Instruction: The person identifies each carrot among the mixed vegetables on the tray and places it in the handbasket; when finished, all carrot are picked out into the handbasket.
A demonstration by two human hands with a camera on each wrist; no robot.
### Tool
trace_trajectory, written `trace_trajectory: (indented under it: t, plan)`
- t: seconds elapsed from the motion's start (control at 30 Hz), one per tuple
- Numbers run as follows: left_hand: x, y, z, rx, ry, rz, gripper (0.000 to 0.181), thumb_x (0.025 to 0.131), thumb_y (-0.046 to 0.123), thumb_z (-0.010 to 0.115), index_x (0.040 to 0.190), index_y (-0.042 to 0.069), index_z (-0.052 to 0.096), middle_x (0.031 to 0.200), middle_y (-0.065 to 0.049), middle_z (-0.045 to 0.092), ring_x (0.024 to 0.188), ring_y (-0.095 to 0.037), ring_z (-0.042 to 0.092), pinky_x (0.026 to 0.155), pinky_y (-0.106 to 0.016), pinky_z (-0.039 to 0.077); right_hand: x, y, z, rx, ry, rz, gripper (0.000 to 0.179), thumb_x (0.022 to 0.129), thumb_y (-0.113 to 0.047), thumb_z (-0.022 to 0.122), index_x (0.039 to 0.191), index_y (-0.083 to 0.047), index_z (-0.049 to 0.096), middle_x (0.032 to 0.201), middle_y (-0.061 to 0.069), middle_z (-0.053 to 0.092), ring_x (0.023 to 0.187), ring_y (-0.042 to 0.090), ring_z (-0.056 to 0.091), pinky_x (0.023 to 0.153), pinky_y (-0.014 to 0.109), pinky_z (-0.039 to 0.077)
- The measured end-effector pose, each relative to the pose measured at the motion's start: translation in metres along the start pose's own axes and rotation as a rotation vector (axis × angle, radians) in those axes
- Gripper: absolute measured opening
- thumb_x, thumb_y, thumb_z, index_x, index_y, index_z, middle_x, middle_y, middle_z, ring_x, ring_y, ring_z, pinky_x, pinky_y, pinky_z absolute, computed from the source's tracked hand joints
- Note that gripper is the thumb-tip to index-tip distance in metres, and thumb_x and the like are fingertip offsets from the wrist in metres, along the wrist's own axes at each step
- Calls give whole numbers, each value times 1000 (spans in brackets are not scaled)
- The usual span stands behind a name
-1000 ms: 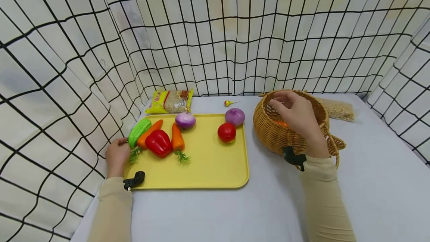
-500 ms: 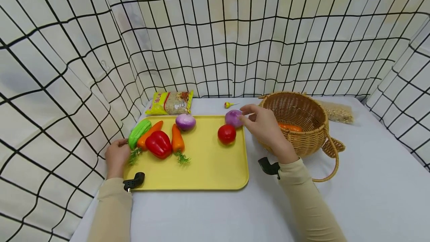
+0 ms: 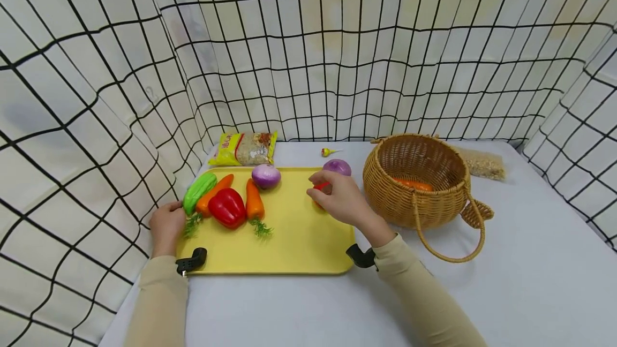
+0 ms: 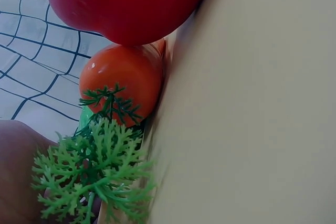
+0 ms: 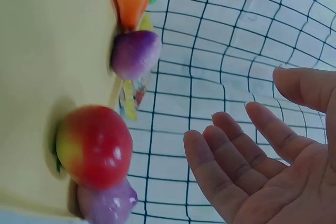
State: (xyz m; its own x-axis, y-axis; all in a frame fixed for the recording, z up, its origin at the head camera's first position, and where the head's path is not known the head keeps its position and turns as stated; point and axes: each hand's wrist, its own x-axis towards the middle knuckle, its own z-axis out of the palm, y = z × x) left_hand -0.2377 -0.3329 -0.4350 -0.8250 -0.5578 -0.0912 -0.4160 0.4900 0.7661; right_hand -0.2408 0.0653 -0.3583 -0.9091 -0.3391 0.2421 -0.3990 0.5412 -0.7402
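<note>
Beige-cuffed right hand (image 3: 344, 200) hung over the yellow tray (image 3: 294, 242), fingers (image 5: 212, 163) loosely extended, grasping nothing, apart from the red tomato (image 5: 94, 147) near the tray's right edge. It had come from the basket (image 3: 385, 194) within the second; tomato seemingly within reach. Left hand (image 3: 166, 227) stayed at tray's left edge; grip hidden, could not tell. Count: one tomato, two purple onions (image 3: 266, 176), two carrots (image 3: 255, 200) on the tray, one red pepper (image 3: 227, 208), one green vegetable (image 3: 198, 192), two packets (image 3: 248, 148)

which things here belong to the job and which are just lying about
Likely the job: red fruit near right hand, tray by left hand, onions, carrots, pepper, green vegetable, basket

Probably lying about, apart from both hands: yellow packet, clear bag, small yellow-red item
</note>
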Motion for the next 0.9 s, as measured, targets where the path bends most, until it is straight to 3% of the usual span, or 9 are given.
trace_trajectory:
  t: [0.13,0.3,0.53,0.77,0.9]
  plan:
    - [0,-1,0,-11,-4,-20,56,89,7,34,143,1,48,148,-24,41,140,-43,28,113,-52,26,0,-3,11,38,-62,11,31,91,-28,68,118,-14,67,100,-2,67,81,16,62,67,30,51]
    - [1,0,1,-16,-11,-17,56,89,7,33,143,1,47,148,-24,41,140,-43,27,113,-52,26,3,-4,22,61,-110,38,36,91,-31,68,122,-14,65,118,-2,66,97,16,62,79,30,52]
    - [2,0,-2,-26,-7,-21,55,90,8,35,143,2,47,149,-24,40,140,-45,25,112,-53,25,16,-13,34,133,-161,101,39,92,-35,66,125,-16,62,123,2,64,104,21,64,79,31,55]
    - [1,-1,0,-42,-7,-7,56,88,7,35,142,1,49,147,-24,43,138,-42,31,111,-51,29,30,-23,50,218,-134,167,42,91,-34,67,127,-12,62,126,8,63,108,25,63,84,35,55]
    - [0,0,1,-53,0,-8,56,88,7,35,142,2,50,148,-22,43,140,-42,28,113,-51,27,37,-25,63,233,-114,196,46,89,-34,69,127,-9,62,127,10,63,109,27,63,82,35,55]
